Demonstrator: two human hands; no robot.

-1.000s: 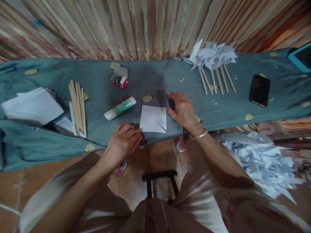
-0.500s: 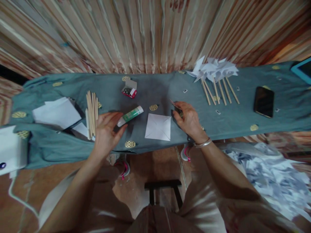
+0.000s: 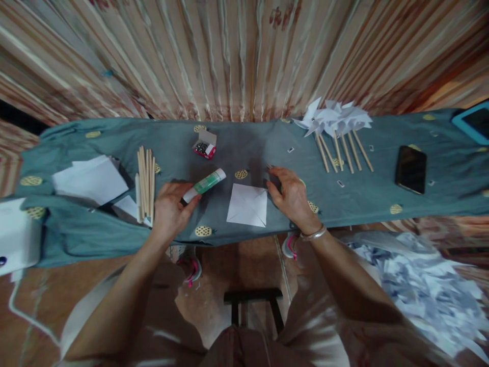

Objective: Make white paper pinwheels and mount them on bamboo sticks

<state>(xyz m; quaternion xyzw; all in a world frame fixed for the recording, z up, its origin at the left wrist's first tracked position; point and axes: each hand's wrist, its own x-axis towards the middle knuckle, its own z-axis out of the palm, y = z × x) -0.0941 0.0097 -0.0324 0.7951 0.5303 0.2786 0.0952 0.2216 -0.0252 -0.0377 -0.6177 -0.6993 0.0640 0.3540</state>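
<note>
The left hand [image 3: 168, 208] has its thumb and fingers pinching the white end of 1 glue stick [image 3: 208, 183]. On the right hand [image 3: 293, 198], thumb and forefinger stand slightly apart; 1 thin tip [image 3: 269, 166] juts past them, its grip unclear. Between both hands, 1 white paper square [image 3: 247, 205] lies flat, diagonally lined. Beyond, 1 red box [image 3: 211, 153] stands open.

It looks like a room at home: a striped curtain [image 3: 244, 61] hangs beyond the left hand [image 3: 171, 206] and right hand [image 3: 289, 192], fruit-print cloth [image 3: 244, 145] beneath them, tiled floor [image 3: 239, 260] lower.
</note>
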